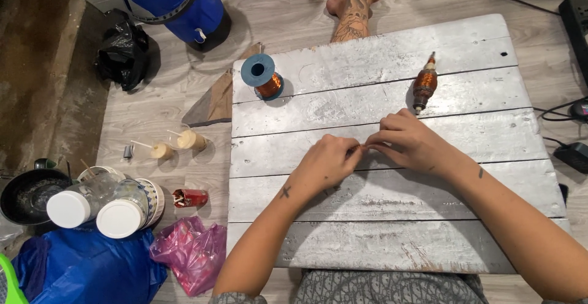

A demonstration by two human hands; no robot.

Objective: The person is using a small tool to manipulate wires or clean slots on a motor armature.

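Observation:
My left hand point(327, 162) and my right hand point(409, 140) meet over the middle of a grey painted wooden board point(392, 230). Their fingertips pinch together at something very small and thin between them; I cannot make out what it is. A motor armature with copper windings point(424, 85) lies on the board just beyond my right hand. A blue spool of copper wire point(262, 76) stands at the board's far left corner, well away from both hands.
A person's foot point(354, 1) rests past the board's far edge. On the floor to the left are a blue water cooler point(174, 1), a black bag point(122, 50), two white-lidded jars point(98, 209), plastic cups point(191, 140), a pink bag point(190, 252) and a blue bag point(86, 270). Cables and a power strip point(576, 16) lie right.

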